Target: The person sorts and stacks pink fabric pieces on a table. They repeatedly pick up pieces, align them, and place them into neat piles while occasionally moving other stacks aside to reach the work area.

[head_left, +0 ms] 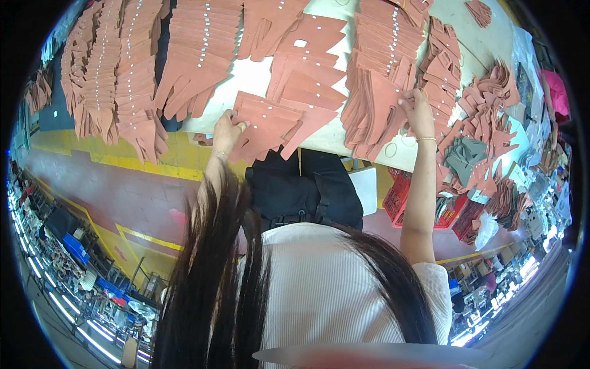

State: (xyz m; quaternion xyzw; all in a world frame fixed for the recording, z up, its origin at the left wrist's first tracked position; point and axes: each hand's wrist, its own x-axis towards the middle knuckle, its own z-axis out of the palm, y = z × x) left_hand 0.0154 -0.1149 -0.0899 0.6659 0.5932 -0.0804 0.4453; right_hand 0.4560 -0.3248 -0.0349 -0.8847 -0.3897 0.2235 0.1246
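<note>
My left hand is closed on the left edge of a small fan of reddish-brown cut pieces, flat and leather-like with small white stickers. The thumb lies along their edge. To the right, my right hand pinches the upper corner of a reddish-brown cut piece at the near end of a long overlapping row. Between my hands, more overlapping cut pieces lie on the pale table. Whether either hand grips one piece or several, I cannot tell.
Long rows of similar pieces cover the table's left side. Loose heaps and a dark grey-green bundle lie at the right. Red plastic crates stand below the table's right edge. A thin loop lies near the front edge.
</note>
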